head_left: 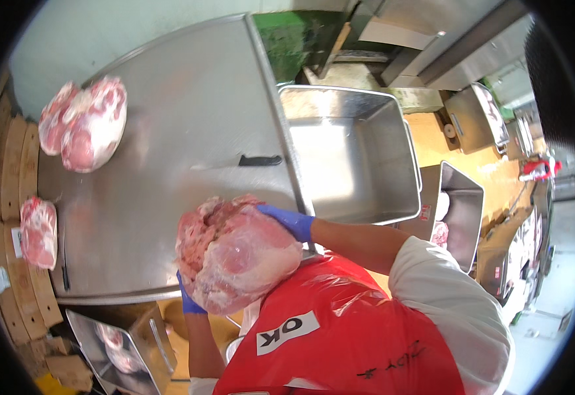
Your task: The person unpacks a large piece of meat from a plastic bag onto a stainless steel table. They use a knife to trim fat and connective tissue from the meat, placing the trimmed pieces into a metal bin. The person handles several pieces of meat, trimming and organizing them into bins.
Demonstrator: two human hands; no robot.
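Observation:
A large pale-pink cut of raw meat (pixel 248 260) is held between my two blue-gloved hands at the near edge of the steel table (pixel 162 184), close against my red apron. My left hand (pixel 189 295) grips its lower left side, with most of the fingers hidden by the meat. On the upper right side my right hand (pixel 289 222) is pressed, partly wrapped round it. Beyond the meat lies a knife with a black handle (pixel 260 160), its blade pointing left. Another large piece of meat (pixel 95 125) rests at the far left of the table.
A smaller meat piece (pixel 39 234) and a second knife (pixel 66 276) lie by the left edge. A deep steel tub (pixel 393 158) adjoins the table's right side. Steel bins with meat stand at lower left (pixel 149 336) and right (pixel 464 217). Stacked cartons (pixel 12 263) line the left.

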